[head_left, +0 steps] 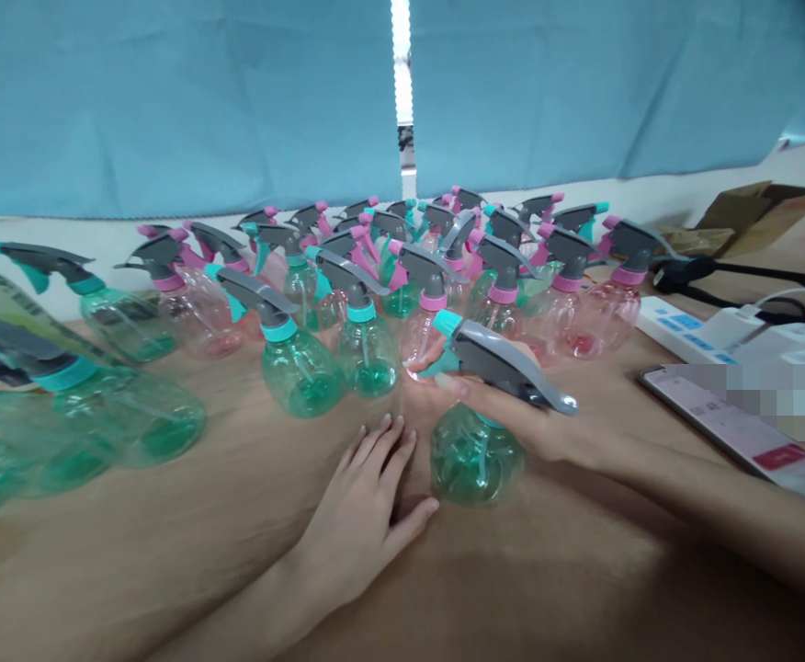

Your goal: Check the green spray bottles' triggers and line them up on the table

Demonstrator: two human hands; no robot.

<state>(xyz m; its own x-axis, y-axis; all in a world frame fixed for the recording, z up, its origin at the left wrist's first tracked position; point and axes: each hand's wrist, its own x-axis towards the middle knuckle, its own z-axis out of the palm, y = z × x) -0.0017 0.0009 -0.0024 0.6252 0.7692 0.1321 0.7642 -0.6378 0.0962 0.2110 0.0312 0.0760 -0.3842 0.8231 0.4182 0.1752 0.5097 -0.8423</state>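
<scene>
A green spray bottle (470, 455) with a grey trigger head and teal nozzle stands upright on the wooden table (168, 552) in front of me. My right hand (513, 414) is wrapped round its neck just under the trigger head. Beside the bottle's left side, my left hand (368, 506) lies flat on the table, fingers stretched out and thumb almost touching the bottle's base. It holds nothing.
Several green and pink spray bottles (368, 345) crowd the table behind, and more green ones (99, 405) stand at the left. A phone (740, 428), a white power strip (685, 331) with cables and a cardboard box (761, 211) sit at the right. Blue curtains hang behind.
</scene>
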